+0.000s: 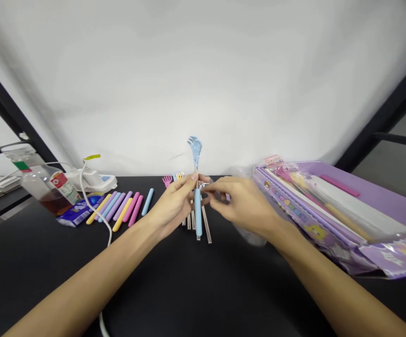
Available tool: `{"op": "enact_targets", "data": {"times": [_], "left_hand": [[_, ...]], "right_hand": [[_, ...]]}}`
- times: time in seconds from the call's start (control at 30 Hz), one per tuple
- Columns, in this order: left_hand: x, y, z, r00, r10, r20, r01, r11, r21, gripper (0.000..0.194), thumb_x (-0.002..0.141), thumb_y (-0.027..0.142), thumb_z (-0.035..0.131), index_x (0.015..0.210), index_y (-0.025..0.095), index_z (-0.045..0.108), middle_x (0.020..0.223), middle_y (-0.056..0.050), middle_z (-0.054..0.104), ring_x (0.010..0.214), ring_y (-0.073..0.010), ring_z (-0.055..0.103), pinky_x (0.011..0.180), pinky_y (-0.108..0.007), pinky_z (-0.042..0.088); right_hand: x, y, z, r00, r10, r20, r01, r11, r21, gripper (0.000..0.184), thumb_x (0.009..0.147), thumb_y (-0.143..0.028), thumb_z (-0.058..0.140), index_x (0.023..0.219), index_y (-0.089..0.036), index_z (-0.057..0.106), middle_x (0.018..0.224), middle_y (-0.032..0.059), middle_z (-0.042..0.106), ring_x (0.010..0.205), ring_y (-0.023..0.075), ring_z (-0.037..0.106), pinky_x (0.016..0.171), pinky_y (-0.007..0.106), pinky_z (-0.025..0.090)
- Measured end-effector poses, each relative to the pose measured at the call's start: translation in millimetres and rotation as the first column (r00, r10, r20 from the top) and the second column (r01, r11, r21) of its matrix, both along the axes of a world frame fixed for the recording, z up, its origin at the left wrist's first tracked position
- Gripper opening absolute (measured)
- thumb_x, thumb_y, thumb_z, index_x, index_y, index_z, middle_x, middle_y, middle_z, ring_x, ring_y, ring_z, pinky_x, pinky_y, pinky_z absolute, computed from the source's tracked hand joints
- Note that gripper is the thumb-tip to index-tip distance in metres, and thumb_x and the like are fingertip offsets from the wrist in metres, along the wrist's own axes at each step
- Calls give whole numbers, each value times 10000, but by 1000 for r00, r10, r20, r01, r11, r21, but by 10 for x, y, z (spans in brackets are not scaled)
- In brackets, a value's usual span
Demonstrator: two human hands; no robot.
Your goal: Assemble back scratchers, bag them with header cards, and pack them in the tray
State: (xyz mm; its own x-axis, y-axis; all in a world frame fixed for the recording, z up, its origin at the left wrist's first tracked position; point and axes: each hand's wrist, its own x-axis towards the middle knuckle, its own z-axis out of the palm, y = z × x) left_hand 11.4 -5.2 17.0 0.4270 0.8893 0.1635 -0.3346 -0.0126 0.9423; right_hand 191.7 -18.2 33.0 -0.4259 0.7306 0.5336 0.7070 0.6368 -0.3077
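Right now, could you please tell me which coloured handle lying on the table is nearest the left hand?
The blue handle furthest right: it lies nearest the left hand, with a gap between it and the other handles.

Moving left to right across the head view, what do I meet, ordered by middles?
Clear bottle of brown liquid → row of rounded yellow, blue, purple and pink sticks → separate light-blue stick → left hand → light-blue claw-headed back scratcher → right hand → open purple printed box.
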Motion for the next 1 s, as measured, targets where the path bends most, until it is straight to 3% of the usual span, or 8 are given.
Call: {"op": "enact_targets", "data": {"times": [0.1, 0.23, 0.43, 0.6, 0.67, 0.73, 0.83, 1.0], "left_hand": [[-11, 27, -43, 988, 127, 86, -121, 990, -73, 256, 921, 409, 635, 968, 167, 703, 1161, -106, 705, 1115, -226, 659, 986, -378, 538], [10, 7, -31, 970, 174, 167, -147, 976, -159, 215, 949, 317, 612, 1005, 142, 724, 1220, -115, 698, 1205, -220, 626, 1079, -366, 485], [42, -38, 30, 966, 187, 179, -166, 978, -122, 210, 954, 292, 604, 1028, 129, 714, 1239, -123, 685, 1261, -226, 591, 1128, -374, 448], [-74, 57, 60, 949, 274, 157, -261, 961, -95, 254, 917, 389, 645, 1057, 178, 630, 1387, -107, 545, 1284, -288, 560, 1010, -462, 544], [-146, 110, 53, 927, 347, 139, -341, 938, -68, 312, 852, 344, 725, 1095, 215, 579, 1469, -91, 437, 1261, -288, 579, 981, -449, 566], [-219, 161, 28, 895, 433, 108, -434, 901, -14, 511, 748, 221, 808, 1169, 265, 522, 1513, -76, 351, 1232, -259, 602, 992, -396, 565], [-313, 231, -34, 863, 506, 17, -505, 860, 76, 792, 674, 141, 829, 1317, 334, 410, 1454, -83, 414, 1169, -204, 635, 1017, -348, 541], [-402, 315, -115, 829, 548, -111, -514, 825, 235, 813, 716, 235, 809, 1384, 319, 352, 1156, -57, 655, 936, -157, 711, 1000, -396, 525]], "right_hand": [[-103, -17, -72, 982, 84, -171, -107, 986, -126, 236, 930, -281, 547, 964, -234, 776, 789, 14, 724, 635, 147, 571, 601, 280, 388], [-183, -18, -132, 964, 32, -263, -95, 969, -228, 241, 870, -419, 659, 827, -207, 765, 695, 5, 687, 565, 128, 517, 551, 279, 371], [-257, -31, -183, 950, 3, -311, -99, 951, -293, 164, 896, -311, 594, 820, -188, 673, 704, 3, 660, 597, 133, 556, 566, 275, 398], [-105, 21, -104, 903, -68, -424, -113, 914, -389, 255, 960, -414, 511, 1041, -192, 609, 671, -3, 626, 568, 139, 561, 540, 267, 397], [12, 54, -35, 871, -98, -481, -119, 908, -401, 324, 956, -464, 521, 1090, -186, 618, 647, -16, 581, 538, 122, 502, 511, 256, 362], [148, 73, 49, 855, -100, -509, -134, 905, -403, 379, 930, -516, 558, 1085, -184, 654, 639, -24, 546, 538, 110, 453, 498, 252, 326], [362, 65, 175, 900, -38, -435, -160, 898, -410, 404, 888, -572, 598, 975, -199, 726, 673, -6, 568, 596, 118, 462, 529, 263, 322], [662, 45, 276, 992, -25, -122, -28, 909, -416, 394, 860, -585, 627, 837, -225, 786, 682, 22, 650, 625, 154, 529, 561, 290, 350]]}}
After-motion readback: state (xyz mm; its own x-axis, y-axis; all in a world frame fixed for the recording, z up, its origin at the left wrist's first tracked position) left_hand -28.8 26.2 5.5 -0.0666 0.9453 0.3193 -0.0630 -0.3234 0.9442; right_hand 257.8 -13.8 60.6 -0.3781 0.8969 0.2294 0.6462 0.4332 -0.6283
